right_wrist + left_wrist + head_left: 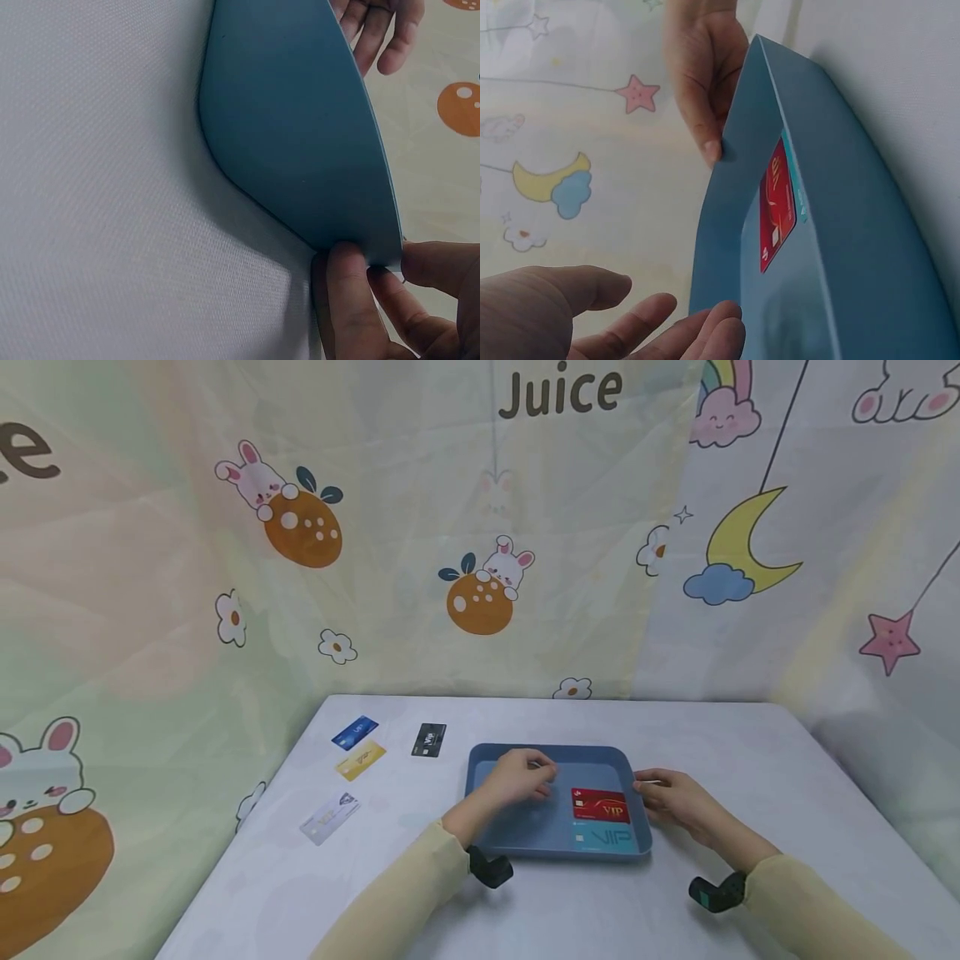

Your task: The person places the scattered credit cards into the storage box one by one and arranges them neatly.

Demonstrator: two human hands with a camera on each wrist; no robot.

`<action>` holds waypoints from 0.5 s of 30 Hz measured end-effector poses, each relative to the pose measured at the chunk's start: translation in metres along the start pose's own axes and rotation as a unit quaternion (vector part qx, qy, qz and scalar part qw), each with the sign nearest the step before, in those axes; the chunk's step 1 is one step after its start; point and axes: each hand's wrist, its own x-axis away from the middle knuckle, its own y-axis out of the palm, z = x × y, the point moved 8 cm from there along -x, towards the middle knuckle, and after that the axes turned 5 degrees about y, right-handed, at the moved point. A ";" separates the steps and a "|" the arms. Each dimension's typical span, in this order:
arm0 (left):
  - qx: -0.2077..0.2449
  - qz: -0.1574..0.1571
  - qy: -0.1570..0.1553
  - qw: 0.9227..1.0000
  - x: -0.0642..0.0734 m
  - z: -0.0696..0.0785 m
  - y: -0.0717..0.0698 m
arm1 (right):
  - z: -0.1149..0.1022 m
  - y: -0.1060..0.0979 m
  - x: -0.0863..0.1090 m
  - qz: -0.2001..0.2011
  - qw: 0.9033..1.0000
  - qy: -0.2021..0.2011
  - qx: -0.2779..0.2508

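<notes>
Fingers of the right hand [678, 802] pinch the tray [525, 837] at three o'clock; light, steady pressure suits. The left hand [521, 774], loose and empty, hovers toward ten; two cards [600, 815] lie inside near four.

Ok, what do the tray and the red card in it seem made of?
Tray: probably rigid plastic with a smooth satin finish, judging by its thin, even blue walls. Red card: likely smooth plastic, perhaps coated paperboard; it looks flat and crisp-edged.
</notes>
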 end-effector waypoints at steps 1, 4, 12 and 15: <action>-0.001 0.000 0.001 1.000 0.001 0.000 -0.002 | 0.000 0.000 0.000 0.000 1.000 0.000 0.001; -0.004 0.002 0.000 1.000 0.002 0.000 -0.007 | 0.000 0.000 0.000 0.003 1.000 0.001 0.003; 0.009 0.013 -0.002 1.000 0.008 -0.001 -0.022 | 0.000 0.000 -0.002 0.008 1.000 0.009 0.002; 0.026 0.012 0.002 1.000 0.011 -0.003 -0.026 | 0.001 0.000 -0.001 0.011 1.000 0.011 0.000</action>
